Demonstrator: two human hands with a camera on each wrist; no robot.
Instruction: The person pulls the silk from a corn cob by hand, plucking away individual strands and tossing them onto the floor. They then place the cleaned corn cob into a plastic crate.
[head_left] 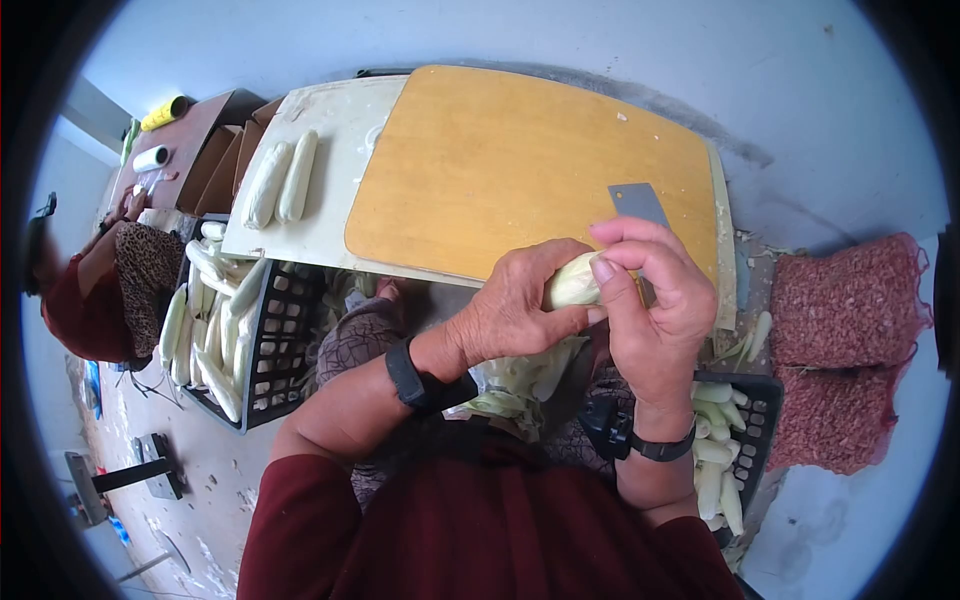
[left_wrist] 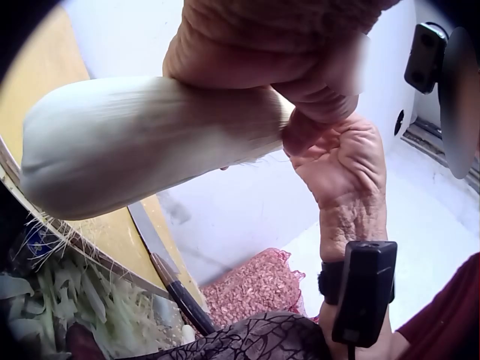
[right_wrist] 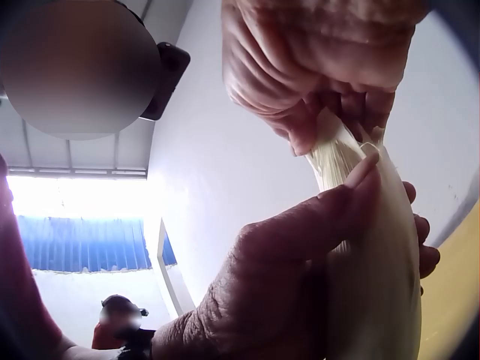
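Observation:
A pale, husk-covered ear [head_left: 575, 283] is gripped by my left hand [head_left: 520, 300], whose fingers and thumb curl round it. My right hand [head_left: 655, 295] is at the ear's end, and in the right wrist view its fingers [right_wrist: 300, 127] pinch a strip of husk [right_wrist: 330, 154] there. The left wrist view shows the ear [left_wrist: 135, 142] lying sideways under my left hand [left_wrist: 262, 52], its rounded end away from my right hand [left_wrist: 341, 165]. A cleaver [head_left: 638, 203] rests on the yellow board [head_left: 520, 160], partly behind my right hand.
Two pale ears [head_left: 297, 178] lie on the table's left part. Black crates of ears stand left [head_left: 262, 350] and right [head_left: 765, 400]. Husks [left_wrist: 90, 307] are heaped below the board's edge. Red mesh sacks [head_left: 845, 310] lie at right. Another person [head_left: 90, 300] sits at far left.

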